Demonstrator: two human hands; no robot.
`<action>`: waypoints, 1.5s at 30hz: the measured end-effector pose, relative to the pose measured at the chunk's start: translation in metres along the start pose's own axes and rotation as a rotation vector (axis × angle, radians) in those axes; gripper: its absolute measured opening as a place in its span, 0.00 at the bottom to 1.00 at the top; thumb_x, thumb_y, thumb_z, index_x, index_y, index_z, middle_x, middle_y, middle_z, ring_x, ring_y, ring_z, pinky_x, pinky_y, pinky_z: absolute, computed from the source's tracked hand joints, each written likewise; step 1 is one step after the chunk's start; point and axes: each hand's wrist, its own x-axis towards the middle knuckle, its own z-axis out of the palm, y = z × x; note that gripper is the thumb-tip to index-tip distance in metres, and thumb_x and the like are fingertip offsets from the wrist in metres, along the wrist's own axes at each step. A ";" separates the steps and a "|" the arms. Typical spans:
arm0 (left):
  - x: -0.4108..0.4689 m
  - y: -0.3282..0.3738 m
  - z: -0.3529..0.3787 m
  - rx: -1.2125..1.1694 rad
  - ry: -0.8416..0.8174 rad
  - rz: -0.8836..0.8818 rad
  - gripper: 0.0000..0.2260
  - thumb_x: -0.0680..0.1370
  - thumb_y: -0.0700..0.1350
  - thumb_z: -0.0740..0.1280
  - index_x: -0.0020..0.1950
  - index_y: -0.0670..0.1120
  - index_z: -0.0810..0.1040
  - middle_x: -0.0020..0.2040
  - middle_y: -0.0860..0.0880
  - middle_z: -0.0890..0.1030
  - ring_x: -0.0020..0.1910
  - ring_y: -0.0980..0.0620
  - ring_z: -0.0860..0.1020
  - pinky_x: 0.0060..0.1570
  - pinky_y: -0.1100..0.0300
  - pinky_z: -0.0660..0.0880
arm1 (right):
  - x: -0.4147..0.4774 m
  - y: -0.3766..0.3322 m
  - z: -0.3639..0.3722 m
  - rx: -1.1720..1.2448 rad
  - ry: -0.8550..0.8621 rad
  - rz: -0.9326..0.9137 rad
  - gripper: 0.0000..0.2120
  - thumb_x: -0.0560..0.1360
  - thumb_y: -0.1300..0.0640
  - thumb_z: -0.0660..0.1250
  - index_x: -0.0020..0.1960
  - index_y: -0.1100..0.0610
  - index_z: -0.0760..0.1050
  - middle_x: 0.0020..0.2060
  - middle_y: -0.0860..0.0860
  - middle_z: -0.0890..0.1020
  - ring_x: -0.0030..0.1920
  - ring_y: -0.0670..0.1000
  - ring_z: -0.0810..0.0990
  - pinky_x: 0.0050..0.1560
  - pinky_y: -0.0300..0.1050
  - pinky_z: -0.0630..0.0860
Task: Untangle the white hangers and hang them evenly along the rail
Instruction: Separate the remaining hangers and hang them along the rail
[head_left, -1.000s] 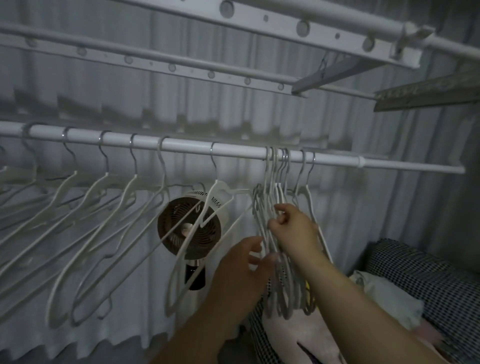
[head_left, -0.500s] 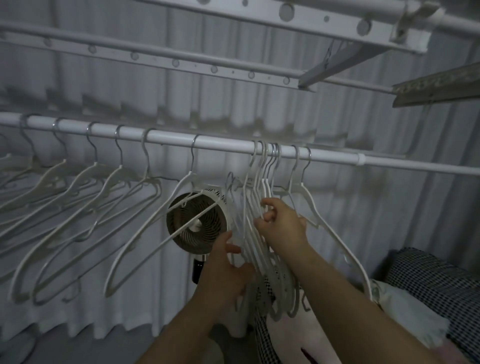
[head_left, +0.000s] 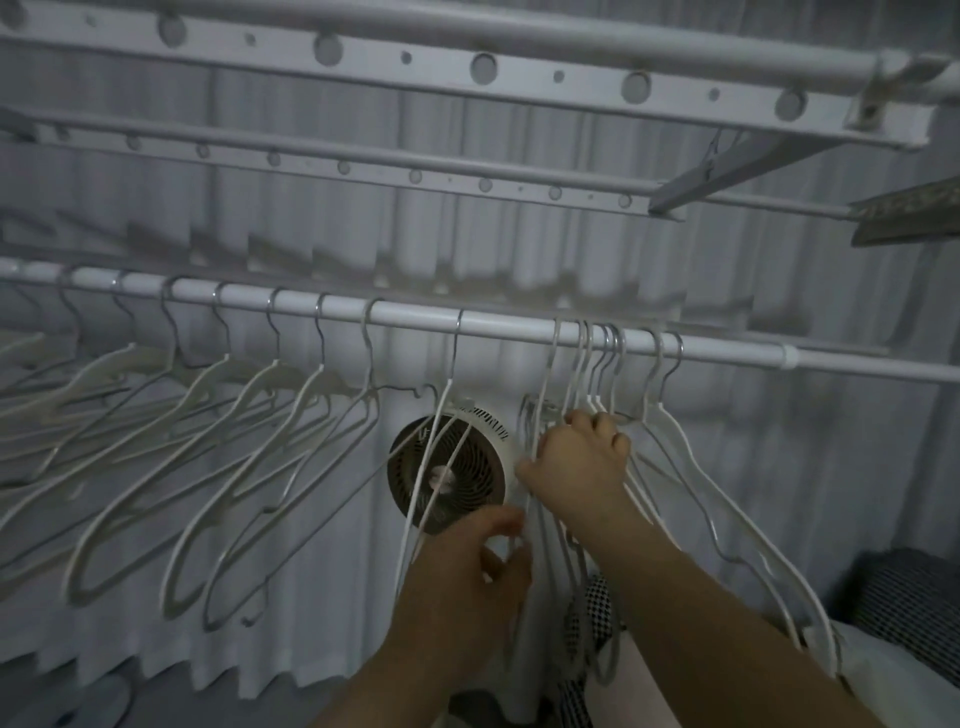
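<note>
The rail (head_left: 415, 318) carries a row of spaced hangers (head_left: 208, 379) on its left portion, while the bunched hangers (head_left: 597, 374) remain crowded together toward its right end, hooks nearly touching and lower arms crossed in front of a round fan (head_left: 447, 467). The right hand (head_left: 582, 462) grips the bunch just below the necks, fingers wrapped around several wires. The left hand (head_left: 467, 566) sits lower, thumb and fingers curled toward the bottom arm of the leftmost hanger in the bunch; motion blur makes it impossible to tell whether they have closed on it. For the step in hand, hold the bunch steady with the right hand and isolate one hanger only. Draw its lower arm clear of the neighbouring wires before moving the hook. Then slide that hook left along the rail, stopping at a gap matching the spaced row.
</note>
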 end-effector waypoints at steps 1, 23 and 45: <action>-0.001 0.002 -0.009 0.193 0.130 0.147 0.08 0.73 0.45 0.63 0.49 0.56 0.77 0.44 0.57 0.80 0.35 0.60 0.74 0.29 0.74 0.67 | 0.000 -0.001 0.001 0.009 0.007 0.013 0.20 0.71 0.48 0.62 0.58 0.58 0.76 0.69 0.54 0.66 0.69 0.58 0.57 0.66 0.52 0.55; 0.035 -0.070 -0.056 0.335 0.150 -0.083 0.13 0.78 0.41 0.53 0.60 0.48 0.71 0.54 0.46 0.77 0.49 0.51 0.75 0.42 0.65 0.64 | 0.005 -0.059 0.025 0.982 -0.202 0.131 0.08 0.77 0.59 0.60 0.39 0.56 0.71 0.23 0.49 0.75 0.21 0.42 0.72 0.20 0.31 0.64; 0.036 -0.090 -0.084 0.412 0.181 -0.093 0.14 0.79 0.43 0.54 0.63 0.46 0.69 0.50 0.45 0.82 0.49 0.48 0.79 0.46 0.58 0.73 | 0.015 -0.097 0.063 1.095 0.012 0.143 0.14 0.76 0.61 0.60 0.33 0.51 0.66 0.27 0.50 0.72 0.29 0.51 0.73 0.36 0.46 0.75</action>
